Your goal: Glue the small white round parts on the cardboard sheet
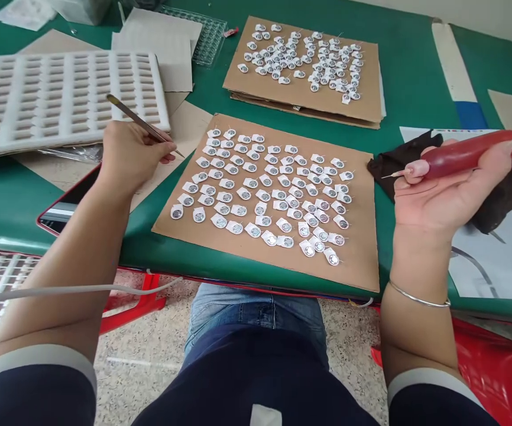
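My left hand (134,151) is closed round metal tweezers (138,120), whose tip points right, near the left edge of a cardboard sheet (185,228). Rows of small white tags with round metallic faces (263,195) lie on that sheet. At the right, my right hand (453,189) is palm up, with its fingers wrapped round a red bulb-shaped tool (464,155). A thin needle-like tip (393,175) sticks out of the tool's pale end toward the left. Neither tool touches the tags.
A white slotted tray (65,97) stands at the left, beside a phone (67,204). Stacked cardboard (304,106) with more tags lies at the back. Dark cloth (404,157) and white paper (499,266) are at the right. A cable (83,289) crosses the lower left.
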A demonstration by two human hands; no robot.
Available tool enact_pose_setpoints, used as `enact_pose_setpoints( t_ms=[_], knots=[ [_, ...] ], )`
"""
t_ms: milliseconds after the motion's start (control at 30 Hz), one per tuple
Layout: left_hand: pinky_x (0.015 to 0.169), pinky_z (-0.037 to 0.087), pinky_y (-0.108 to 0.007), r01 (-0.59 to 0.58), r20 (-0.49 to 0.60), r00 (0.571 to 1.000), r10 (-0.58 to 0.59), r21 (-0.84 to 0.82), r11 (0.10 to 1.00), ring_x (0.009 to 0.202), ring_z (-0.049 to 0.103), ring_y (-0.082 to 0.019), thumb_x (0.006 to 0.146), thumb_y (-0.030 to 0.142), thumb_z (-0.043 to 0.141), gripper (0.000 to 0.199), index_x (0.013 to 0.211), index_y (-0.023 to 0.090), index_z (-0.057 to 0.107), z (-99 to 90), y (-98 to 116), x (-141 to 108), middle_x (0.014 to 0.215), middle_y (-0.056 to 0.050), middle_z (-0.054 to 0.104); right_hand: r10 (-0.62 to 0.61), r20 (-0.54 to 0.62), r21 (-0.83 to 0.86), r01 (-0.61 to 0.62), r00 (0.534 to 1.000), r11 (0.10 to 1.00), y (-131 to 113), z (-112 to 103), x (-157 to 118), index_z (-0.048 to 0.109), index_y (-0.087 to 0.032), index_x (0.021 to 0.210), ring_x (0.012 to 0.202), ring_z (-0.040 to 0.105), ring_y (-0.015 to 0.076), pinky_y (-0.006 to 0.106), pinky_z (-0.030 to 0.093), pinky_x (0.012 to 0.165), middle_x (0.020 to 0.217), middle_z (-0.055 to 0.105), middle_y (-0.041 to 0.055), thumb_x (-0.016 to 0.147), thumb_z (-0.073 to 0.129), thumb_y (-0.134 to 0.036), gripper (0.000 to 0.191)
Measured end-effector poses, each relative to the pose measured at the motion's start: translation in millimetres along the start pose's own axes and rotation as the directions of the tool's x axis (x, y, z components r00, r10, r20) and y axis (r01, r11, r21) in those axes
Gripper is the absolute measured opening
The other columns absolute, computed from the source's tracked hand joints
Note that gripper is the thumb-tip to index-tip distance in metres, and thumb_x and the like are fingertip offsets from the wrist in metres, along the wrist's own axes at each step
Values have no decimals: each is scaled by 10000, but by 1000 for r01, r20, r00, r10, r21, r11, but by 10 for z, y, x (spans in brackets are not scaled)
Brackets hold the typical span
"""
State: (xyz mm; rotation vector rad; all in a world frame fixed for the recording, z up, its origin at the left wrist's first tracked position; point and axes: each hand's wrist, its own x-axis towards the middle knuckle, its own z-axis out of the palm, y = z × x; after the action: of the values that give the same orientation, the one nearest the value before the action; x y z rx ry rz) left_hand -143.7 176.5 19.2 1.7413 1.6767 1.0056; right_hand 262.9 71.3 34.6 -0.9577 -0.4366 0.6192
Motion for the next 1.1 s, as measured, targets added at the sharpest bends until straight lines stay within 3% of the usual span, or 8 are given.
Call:
enact_pose_setpoints(
  t_ms=[67, 133, 267, 433, 533, 733, 933, 1100],
  knots=[
    [656, 585, -328, -111, -47, 993, 107, -89, 990, 609, 625, -122, 727, 163, 678, 120, 813, 90, 635, 89, 200, -170, 659, -8, 622, -45, 125, 43, 40, 991, 998, 11, -26, 28, 572, -193, 883, 585, 511, 71, 172, 415, 400, 788, 495, 5, 799, 438, -550, 390],
    [640, 575, -297, -225, 61, 969, 239, -177, 958, 640, 639, -137, 744, 200, 679, 121, 828, 117, 651, 236, 442, -414, 708, -23, 653, -82, 157, 66, 72, 984, 995, 16, -32, 42, 562, -186, 862, 584, 511, 67, 169, 418, 403, 780, 490, -3, 807, 432, -540, 381],
    [640, 562, -273, -360, 420, 795, 437, -252, 898, 690, 654, -149, 759, 230, 668, 83, 820, 185, 701, 610, 835, -901, 767, -16, 696, -92, 101, 53, 87, 991, 995, -6, 27, 6, 546, -188, 810, 545, 493, 61, 162, 392, 369, 714, 466, -17, 819, 420, -513, 349],
    [611, 554, -259, -469, 480, 698, 531, -254, 846, 716, 672, -158, 815, 218, 590, 177, 675, 168, 685, 874, 924, -1067, 836, -30, 712, -95, 91, 67, 90, 991, 994, -37, 45, -25, 519, -192, 771, 481, 470, 57, 174, 356, 333, 676, 442, -22, 817, 412, -516, 344],
    [627, 548, -259, -527, 487, 680, 548, -194, 827, 715, 673, -156, 822, 215, 580, 175, 693, 174, 691, 884, 896, -1039, 851, -22, 716, -101, 112, 70, 94, 989, 993, -43, 7, 0, 520, -199, 812, 470, 472, 63, 189, 356, 335, 689, 445, -19, 826, 399, -511, 335],
    [594, 532, -258, -553, 471, 705, 529, -101, 827, 685, 671, -158, 817, 219, 596, 184, 665, 161, 683, 885, 886, -1054, 836, -29, 718, -137, 112, 91, 128, 984, 988, -65, 0, 4, 534, -215, 780, 560, 514, 56, 162, 382, 361, 734, 471, -23, 837, 395, -510, 331],
    [622, 541, -266, -617, 473, 658, 586, -108, 780, 754, 682, -179, 832, 220, 578, 216, 652, 159, 681, 940, 859, -1064, 774, -39, 716, -128, 145, 75, 118, 981, 990, -73, -1, -20, 538, -191, 794, 521, 512, 57, 169, 370, 343, 743, 465, -6, 830, 401, -518, 356],
    [585, 537, -265, -626, 484, 657, 578, -77, 776, 745, 683, -183, 849, 254, 556, 262, 634, 163, 676, 945, 853, -1060, 717, -44, 707, -121, 107, 84, 112, 987, 990, -80, -4, -28, 562, -188, 784, 558, 540, 63, 169, 398, 356, 752, 477, -6, 836, 403, -493, 348]
  ],
)
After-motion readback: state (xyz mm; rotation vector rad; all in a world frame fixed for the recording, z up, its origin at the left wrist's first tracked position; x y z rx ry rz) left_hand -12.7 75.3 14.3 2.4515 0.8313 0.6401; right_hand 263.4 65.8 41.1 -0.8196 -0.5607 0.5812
